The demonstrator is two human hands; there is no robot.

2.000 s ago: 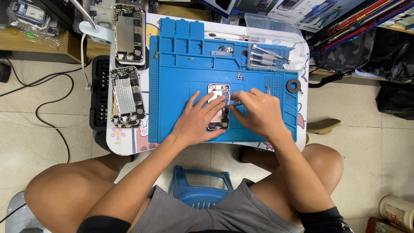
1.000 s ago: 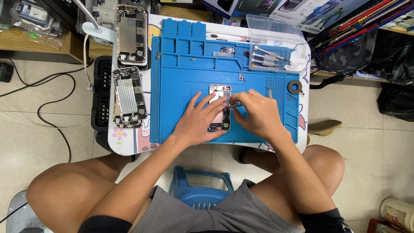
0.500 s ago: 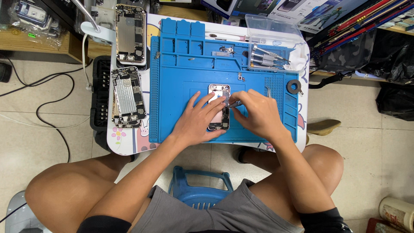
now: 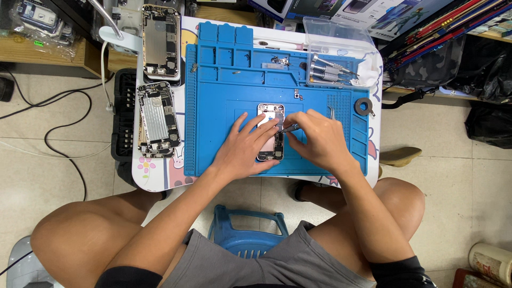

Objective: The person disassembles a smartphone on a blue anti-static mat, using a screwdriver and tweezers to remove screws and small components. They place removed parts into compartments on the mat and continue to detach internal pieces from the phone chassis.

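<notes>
Left hand [image 4: 246,146] hides the opened phone's [image 4: 271,114] lower half; tool tip too small.

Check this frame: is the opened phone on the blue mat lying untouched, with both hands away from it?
No: the left hand rests on the opened phone and the right hand works at it.

Dark printed boxes [image 4: 330,8] beyond table's far edge; plastic-bagged items [image 4: 37,18] far left.
</notes>
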